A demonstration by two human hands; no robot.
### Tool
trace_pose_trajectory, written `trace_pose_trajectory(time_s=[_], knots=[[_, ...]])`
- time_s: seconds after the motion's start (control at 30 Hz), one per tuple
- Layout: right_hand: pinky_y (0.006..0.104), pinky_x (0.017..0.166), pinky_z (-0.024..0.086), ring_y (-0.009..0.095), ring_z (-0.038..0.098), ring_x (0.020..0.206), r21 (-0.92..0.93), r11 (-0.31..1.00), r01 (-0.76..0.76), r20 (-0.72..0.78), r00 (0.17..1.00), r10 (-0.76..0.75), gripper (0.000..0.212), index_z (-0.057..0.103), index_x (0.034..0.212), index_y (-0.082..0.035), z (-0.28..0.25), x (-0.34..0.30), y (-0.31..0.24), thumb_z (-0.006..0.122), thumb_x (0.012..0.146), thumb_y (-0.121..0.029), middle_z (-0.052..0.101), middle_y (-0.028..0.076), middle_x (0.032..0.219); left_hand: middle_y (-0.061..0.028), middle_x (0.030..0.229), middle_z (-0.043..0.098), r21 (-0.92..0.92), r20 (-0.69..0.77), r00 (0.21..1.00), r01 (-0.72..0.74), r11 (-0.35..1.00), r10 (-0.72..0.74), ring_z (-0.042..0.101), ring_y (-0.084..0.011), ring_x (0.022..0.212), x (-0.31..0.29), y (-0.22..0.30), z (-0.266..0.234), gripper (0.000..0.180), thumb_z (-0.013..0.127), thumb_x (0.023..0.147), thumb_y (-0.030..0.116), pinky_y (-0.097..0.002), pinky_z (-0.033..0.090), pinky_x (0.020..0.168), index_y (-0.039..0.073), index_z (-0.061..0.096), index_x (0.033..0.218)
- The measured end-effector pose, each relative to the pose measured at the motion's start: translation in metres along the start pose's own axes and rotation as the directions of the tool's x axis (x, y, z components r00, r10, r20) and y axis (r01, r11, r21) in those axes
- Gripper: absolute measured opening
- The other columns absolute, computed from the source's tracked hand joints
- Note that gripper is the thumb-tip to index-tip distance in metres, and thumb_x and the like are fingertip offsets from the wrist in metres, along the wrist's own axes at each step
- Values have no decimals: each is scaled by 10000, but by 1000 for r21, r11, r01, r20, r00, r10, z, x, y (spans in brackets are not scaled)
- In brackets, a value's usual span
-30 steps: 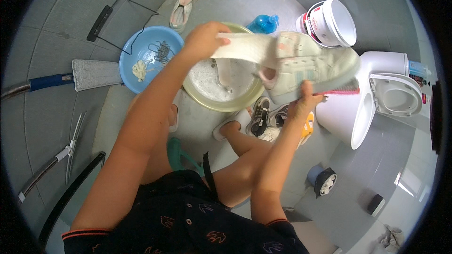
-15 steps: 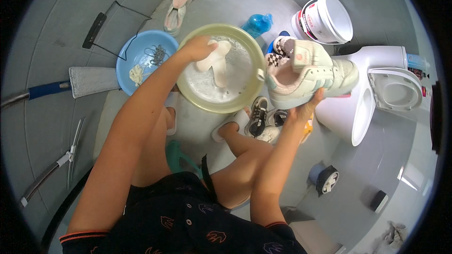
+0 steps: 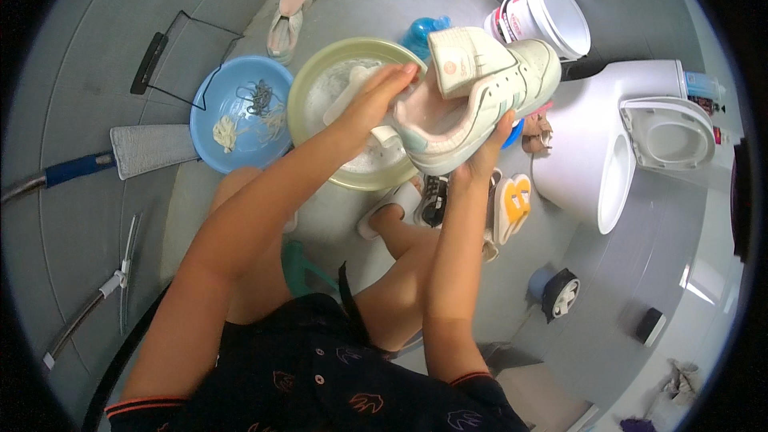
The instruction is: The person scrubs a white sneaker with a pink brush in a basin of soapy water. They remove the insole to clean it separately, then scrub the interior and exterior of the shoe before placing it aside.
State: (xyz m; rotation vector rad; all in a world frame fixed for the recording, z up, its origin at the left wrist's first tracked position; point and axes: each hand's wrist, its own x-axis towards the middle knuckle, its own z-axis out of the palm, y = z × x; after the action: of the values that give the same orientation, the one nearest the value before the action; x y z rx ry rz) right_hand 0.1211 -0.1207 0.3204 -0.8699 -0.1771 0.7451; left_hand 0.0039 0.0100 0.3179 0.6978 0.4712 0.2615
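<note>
In my right hand (image 3: pixel 484 152) is a white sneaker (image 3: pixel 480 108) with pale green trim, a pink lining and its tongue raised; no laces show in it. The thumb presses its side while the other fingers are hidden under the sole. My left hand (image 3: pixel 372 108) stretches its fingers toward the heel opening, seemingly holding nothing; whether it touches the shoe I cannot tell. Below lies a yellow-green basin (image 3: pixel 302 96) of foamy water. Flat white insole-like pieces (image 3: pixel 346 92) float there, partly behind my left hand.
A blue basin (image 3: pixel 228 156) at left holds grey and white laces (image 3: pixel 258 100). Another pale shoe (image 3: pixel 284 32) stands behind it. A blue bottle (image 3: pixel 422 36), white bucket (image 3: pixel 564 20) and toilet (image 3: pixel 580 136) are at the back and right. Dark sneakers (image 3: pixel 434 200) and yellow-white slippers (image 3: pixel 512 204) lie nearby.
My left hand has left the white pieces in the basin and moved right toward the sneaker. My right hand has brought the sneaker left, over the basin's right rim.
</note>
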Motion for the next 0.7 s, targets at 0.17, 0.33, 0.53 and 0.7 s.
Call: trace_pose_trajectory(time_s=[0.17,0.33,0.53,0.7], knots=[[401,1119,314,266,404,1306,82,996,-23,-45,999,27,726,370,1419,-78,0,9,4,524,900,-562,425,102,1427,-54,1057,620,422,182,951,-304,854,249,547,-153,1050,-27,30,-5,331,555,936,289,-302,397,945,37,611,1143],[389,1027,441,261,522,1199,104,992,-75,-47,996,80,675,417,1375,-52,7,14,13,517,913,-535,511,124,1335,-60,1126,644,729,428,842,-536,426,328,506,-211,1159,-29,39,-6,482,780,727,300,-359,347,1038,71,656,1133],[407,988,467,276,553,1158,134,971,-197,19,980,196,645,433,1352,-16,15,15,19,529,918,-484,548,148,1286,-71,1077,691,810,559,757,-585,-30,337,533,-240,1132,-30,43,-6,543,827,629,385,-395,386,989,54,707,1042],[358,867,525,223,633,980,-73,989,-132,-98,987,124,478,503,1253,21,13,10,24,612,914,-299,619,146,1136,-144,867,689,871,361,932,-346,348,22,639,-236,820,-32,38,-7,547,768,713,455,-340,476,765,-4,687,999]])
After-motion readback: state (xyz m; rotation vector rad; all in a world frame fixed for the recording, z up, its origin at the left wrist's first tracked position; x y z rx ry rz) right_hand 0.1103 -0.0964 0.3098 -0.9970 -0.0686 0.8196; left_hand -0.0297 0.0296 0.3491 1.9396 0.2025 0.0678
